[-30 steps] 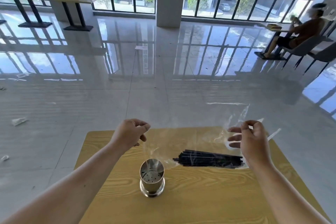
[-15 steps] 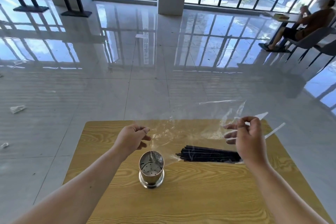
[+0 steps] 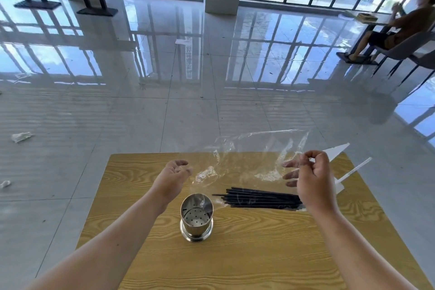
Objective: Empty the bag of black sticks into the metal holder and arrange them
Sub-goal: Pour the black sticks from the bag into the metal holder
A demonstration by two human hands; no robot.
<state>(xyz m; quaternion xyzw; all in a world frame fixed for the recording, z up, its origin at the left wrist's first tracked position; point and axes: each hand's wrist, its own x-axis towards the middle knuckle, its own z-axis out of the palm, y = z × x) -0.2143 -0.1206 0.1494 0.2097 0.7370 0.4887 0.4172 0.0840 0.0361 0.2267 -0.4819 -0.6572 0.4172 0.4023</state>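
Black sticks (image 3: 262, 200) lie in a flat bundle inside the clear bag (image 3: 249, 165), resting on the wooden bench (image 3: 259, 254) just right of the metal holder (image 3: 196, 216). The holder stands upright, near the middle of the bench, and its perforated interior shows no sticks. The bundle runs left to right, its left ends pointing toward the holder.

Your right hand (image 3: 312, 181) holds the right part of the bag in a narrow pinch grip, thumb against fingertips, with the film lifted above the bench. Your left hand (image 3: 173, 178) hovers at the left edge of the bag with the fingers loosely curled and spread; you cannot tell from this view whether they touch the film, and no firm grip is visible. The bag's upper film billows on the far side of the bundle.

Step in hand: opening and positioning the bag. Judged from the empty holder, the emptying itself has not begun.

Next move, as a judgement:
1. Take the left, open end of the bag in your left hand.
2. Raise the right end so that the sticks slide leftward.
3. Bring the mouth of the bag directly over the holder before tilting further.

Caution: the film is slack and slippery. Sticks may fan out or miss the narrow rim and scatter across the bench.
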